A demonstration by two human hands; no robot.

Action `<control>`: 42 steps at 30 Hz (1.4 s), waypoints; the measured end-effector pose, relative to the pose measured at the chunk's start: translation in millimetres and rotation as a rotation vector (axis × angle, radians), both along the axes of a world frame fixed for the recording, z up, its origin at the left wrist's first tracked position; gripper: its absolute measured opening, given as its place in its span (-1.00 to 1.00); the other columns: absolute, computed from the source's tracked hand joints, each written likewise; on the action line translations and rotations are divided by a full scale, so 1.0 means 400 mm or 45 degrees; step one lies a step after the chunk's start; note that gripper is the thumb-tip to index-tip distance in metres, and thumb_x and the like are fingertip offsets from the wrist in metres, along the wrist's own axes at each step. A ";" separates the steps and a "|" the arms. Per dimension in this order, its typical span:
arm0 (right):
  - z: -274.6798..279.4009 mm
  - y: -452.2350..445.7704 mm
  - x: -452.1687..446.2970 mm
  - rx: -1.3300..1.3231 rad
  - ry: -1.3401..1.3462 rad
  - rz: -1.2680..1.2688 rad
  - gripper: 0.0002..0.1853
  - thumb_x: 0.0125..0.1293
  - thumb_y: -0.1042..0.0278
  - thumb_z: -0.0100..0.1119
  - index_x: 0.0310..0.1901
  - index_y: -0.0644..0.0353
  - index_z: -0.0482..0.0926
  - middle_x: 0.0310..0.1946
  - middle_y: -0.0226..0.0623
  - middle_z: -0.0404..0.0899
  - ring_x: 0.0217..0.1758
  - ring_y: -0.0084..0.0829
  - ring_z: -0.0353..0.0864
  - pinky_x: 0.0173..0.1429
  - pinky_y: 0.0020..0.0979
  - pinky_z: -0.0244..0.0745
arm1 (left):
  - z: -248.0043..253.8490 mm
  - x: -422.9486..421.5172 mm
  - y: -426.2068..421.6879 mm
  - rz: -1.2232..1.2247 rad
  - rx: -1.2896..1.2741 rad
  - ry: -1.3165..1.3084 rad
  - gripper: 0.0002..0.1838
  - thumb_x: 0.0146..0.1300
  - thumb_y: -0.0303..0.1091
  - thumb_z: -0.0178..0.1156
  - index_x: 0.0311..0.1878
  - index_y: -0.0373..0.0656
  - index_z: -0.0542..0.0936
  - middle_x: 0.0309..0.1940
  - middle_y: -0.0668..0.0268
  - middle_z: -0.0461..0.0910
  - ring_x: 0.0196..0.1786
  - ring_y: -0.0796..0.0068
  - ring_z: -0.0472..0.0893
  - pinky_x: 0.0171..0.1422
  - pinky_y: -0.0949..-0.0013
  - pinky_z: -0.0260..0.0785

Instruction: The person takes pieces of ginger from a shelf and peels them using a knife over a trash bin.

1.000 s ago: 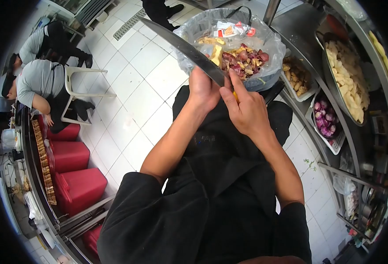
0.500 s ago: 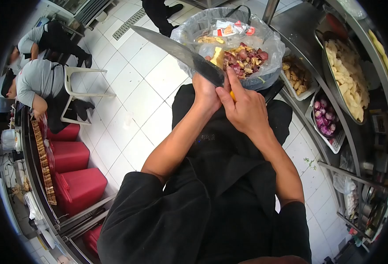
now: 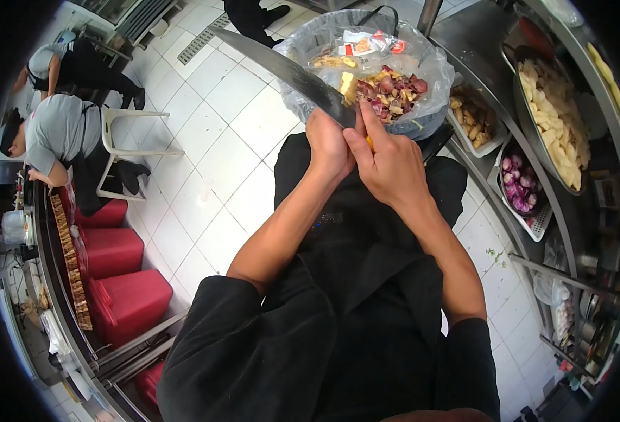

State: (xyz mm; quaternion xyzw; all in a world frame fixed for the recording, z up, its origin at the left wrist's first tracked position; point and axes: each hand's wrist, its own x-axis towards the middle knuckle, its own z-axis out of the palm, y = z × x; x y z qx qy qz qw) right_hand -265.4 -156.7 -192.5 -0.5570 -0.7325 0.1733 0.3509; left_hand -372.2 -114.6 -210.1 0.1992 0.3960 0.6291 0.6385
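A large knife (image 3: 282,67) slants to the upper left over the rim of a bin. My right hand (image 3: 391,162) is closed around its handle, with a bit of yellow showing between the fingers and the index finger stretched along the blade's base. Just left of it is my left hand (image 3: 330,144), its fingers mostly hidden behind the blade. A pale yellow peeled piece (image 3: 348,86) sticks up past the blade from that hand. Beneath lies the lined bin (image 3: 437,70), holding reddish and yellow peelings (image 3: 394,91) and a wrapper (image 3: 366,43).
At right, shelves carry a pan of pale peeled pieces (image 3: 553,119), a tray of brown roots (image 3: 473,123) and a basket of purple onions (image 3: 521,184). At left, two people work near a white chair (image 3: 109,133) and red bins (image 3: 130,299). Another person's legs (image 3: 250,21) stand beyond.
The knife blade has shifted slightly over the bin, with both hands staying close together. At the left, the two people have moved their arms and bodies.
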 end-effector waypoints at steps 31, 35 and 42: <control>0.010 0.001 -0.003 -0.011 0.073 0.033 -0.41 0.46 -0.04 -0.01 0.31 0.27 0.42 -0.56 0.07 0.60 -0.46 0.07 0.65 -0.30 -0.09 0.49 | -0.011 -0.025 0.016 -0.165 0.225 0.034 -0.69 0.45 -0.18 -0.09 -0.27 -0.22 0.48 -0.55 0.31 0.47 -0.56 0.52 0.42 -0.50 0.40 0.26; 0.007 0.003 -0.005 0.000 0.071 0.033 -0.42 0.46 -0.04 -0.01 0.31 0.26 0.42 -0.58 0.05 0.59 -0.46 0.07 0.65 -0.30 -0.08 0.50 | 0.006 -0.012 0.006 -0.062 0.151 -0.039 -0.74 0.42 -0.33 -0.11 -0.33 -0.23 0.50 -0.48 0.32 0.49 -0.52 0.55 0.47 -0.48 0.44 0.29; -0.002 0.008 -0.004 0.024 0.045 0.025 -0.42 0.46 -0.03 0.00 0.31 0.25 0.42 -0.58 0.05 0.59 -0.44 0.07 0.65 -0.29 -0.08 0.50 | -0.020 -0.026 0.003 -0.152 0.178 0.025 -0.70 0.48 -0.25 -0.13 -0.18 -0.25 0.52 -0.32 0.32 0.54 -0.34 0.55 0.54 -0.30 0.43 0.42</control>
